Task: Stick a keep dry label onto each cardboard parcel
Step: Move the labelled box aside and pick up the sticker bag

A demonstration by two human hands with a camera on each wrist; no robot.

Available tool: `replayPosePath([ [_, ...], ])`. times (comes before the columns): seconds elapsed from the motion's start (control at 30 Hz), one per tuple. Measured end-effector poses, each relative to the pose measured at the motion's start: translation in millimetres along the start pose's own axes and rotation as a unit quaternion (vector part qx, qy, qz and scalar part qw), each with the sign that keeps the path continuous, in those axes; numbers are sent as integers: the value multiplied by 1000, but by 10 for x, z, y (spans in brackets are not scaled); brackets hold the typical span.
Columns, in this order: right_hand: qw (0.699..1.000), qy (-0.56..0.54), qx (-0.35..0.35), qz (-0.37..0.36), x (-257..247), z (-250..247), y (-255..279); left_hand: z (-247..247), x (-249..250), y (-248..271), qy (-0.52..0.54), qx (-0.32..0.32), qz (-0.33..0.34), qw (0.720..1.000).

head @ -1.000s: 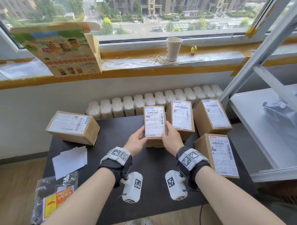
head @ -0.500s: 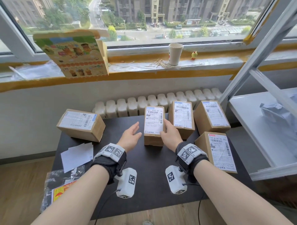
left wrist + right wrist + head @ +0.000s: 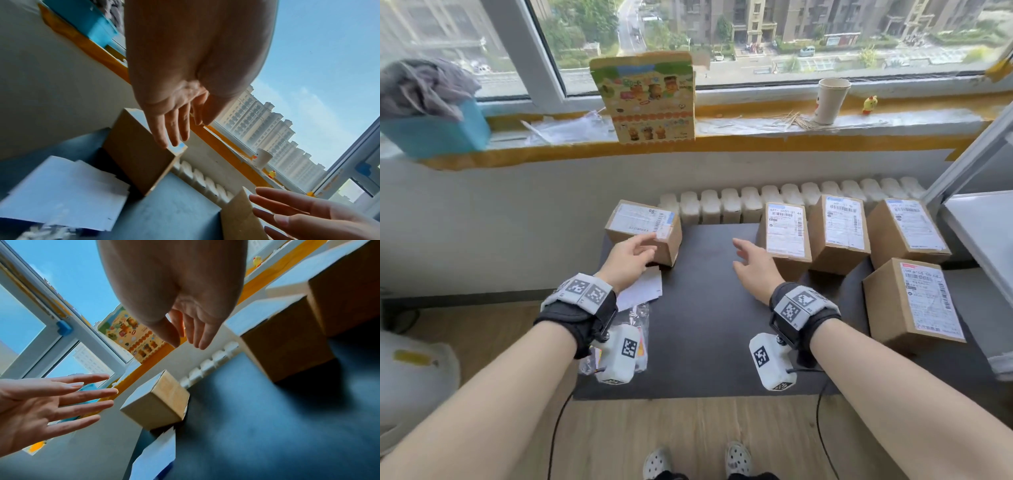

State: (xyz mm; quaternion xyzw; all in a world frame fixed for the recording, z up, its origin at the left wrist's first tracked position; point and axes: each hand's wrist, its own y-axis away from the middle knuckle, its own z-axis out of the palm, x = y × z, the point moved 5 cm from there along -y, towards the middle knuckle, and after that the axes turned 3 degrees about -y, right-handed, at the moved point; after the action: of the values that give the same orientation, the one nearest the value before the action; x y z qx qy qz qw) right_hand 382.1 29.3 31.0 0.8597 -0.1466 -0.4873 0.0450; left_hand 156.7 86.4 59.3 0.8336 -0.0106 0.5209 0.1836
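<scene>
Left hand spread, empty, reaching at lone parcel on counter far-left corner. Right hand spread, empty, mid-counter. Probably light, stiff cardboard; best gripped across opposite side walls. Label bag near left edge.

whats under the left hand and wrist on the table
White paper sheets lie beside the lone parcel, partly hidden by the left hand. A clear plastic bag lies nearer; the wrist camera covers most of its contents.

High-rise apartment room used for parcel packing: radiator under taped window sill, residential towers outside, wood floor, labelled cardboard parcels on dark table.
</scene>
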Motion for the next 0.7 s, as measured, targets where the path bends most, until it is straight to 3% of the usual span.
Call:
replayPosePath([
  [0.37, 997, 17, -66, 32, -212, 1469, 362, -844, -1096, 383, -90, -13, -17, 996],
  [0.7, 993, 36, -73, 85, -142, 2135, 597, -965, -1916, 541, -157, -25, -90, 983],
])
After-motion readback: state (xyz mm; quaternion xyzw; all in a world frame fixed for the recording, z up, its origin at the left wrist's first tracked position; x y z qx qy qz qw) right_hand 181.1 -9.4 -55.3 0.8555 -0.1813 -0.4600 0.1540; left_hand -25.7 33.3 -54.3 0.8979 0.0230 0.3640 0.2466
